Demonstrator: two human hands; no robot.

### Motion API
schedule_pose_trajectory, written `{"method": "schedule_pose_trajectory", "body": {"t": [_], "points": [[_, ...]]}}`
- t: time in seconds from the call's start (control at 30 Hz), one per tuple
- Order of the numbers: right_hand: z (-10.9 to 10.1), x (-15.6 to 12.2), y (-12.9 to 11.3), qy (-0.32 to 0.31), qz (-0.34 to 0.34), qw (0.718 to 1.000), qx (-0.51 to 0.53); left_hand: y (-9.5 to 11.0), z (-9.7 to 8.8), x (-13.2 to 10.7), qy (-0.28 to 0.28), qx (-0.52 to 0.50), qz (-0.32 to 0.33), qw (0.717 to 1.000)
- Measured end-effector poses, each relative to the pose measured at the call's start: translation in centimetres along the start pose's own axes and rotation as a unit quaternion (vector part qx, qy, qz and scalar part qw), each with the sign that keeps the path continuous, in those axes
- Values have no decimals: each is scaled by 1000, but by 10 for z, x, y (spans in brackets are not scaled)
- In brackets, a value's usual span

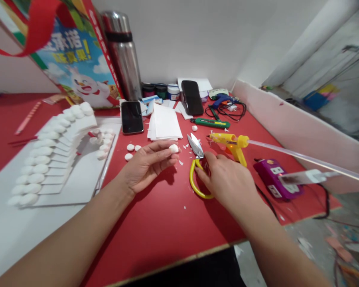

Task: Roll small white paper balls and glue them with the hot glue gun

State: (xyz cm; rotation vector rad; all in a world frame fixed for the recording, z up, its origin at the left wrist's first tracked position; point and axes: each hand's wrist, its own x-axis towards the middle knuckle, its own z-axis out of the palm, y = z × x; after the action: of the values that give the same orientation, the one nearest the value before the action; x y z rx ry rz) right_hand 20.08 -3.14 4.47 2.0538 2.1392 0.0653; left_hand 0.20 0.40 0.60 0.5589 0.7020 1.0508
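My left hand (pixel 146 164) hovers over the red table (pixel 167 223) and pinches a small white foam ball (pixel 174 148) between thumb and fingertips. My right hand (pixel 225 179) rests on the table with its fingers on the yellow handle of a pair of snips (pixel 195 161), whose steel blades point away from me. Just beyond the right hand a yellow glue gun (pixel 231 144) stands on the table with a long clear glue stick out to the right.
A white board with rows of white foam balls (pixel 44 159) lies left. Loose foam pieces (pixel 131 150), a phone (pixel 132 116), white paper sheets (pixel 165 122), a green utility knife (pixel 210 123), a purple power strip (pixel 275 177), a steel flask (pixel 124 56) and paint jars (pixel 161 91) surround the work spot.
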Motion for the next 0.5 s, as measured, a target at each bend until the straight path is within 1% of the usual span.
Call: {"method": "schedule_pose_trajectory", "body": {"t": [0.1, 0.17, 0.2, 0.23, 0.27, 0.3, 0.37, 0.4, 0.43, 0.47, 0.5], "points": [[-11, 3, 2, -2, -27, 999, 22, -3, 1, -1, 7, 71, 44, 996], [-19, 8, 1, 43, -51, 993, 95, -5, 1, -2, 13, 149, 96, 984], [-22, 12, 0, 76, -70, 982, 156, -6, 1, -3, 17, 195, 127, 972], [-24, 17, -2, 103, -92, 963, 230, -6, 0, -3, 20, 242, 162, 956], [-26, 23, -4, 113, -112, 938, 309, -7, -2, -3, 22, 288, 201, 936], [-26, 29, -7, 104, -126, 909, 384, -7, -4, -3, 24, 329, 238, 914], [-23, 41, -13, 36, -133, 856, 499, -7, -7, -2, 29, 393, 297, 870], [-20, 46, -15, 0, -127, 832, 540, -7, -8, -2, 33, 417, 312, 853], [-16, 51, -18, -32, -116, 807, 578, -7, -9, -1, 39, 433, 316, 843], [-11, 54, -20, -57, -103, 780, 615, -6, -9, -1, 44, 441, 310, 841], [-6, 56, -21, -77, -89, 751, 649, -6, -8, -1, 49, 438, 293, 848]]}}
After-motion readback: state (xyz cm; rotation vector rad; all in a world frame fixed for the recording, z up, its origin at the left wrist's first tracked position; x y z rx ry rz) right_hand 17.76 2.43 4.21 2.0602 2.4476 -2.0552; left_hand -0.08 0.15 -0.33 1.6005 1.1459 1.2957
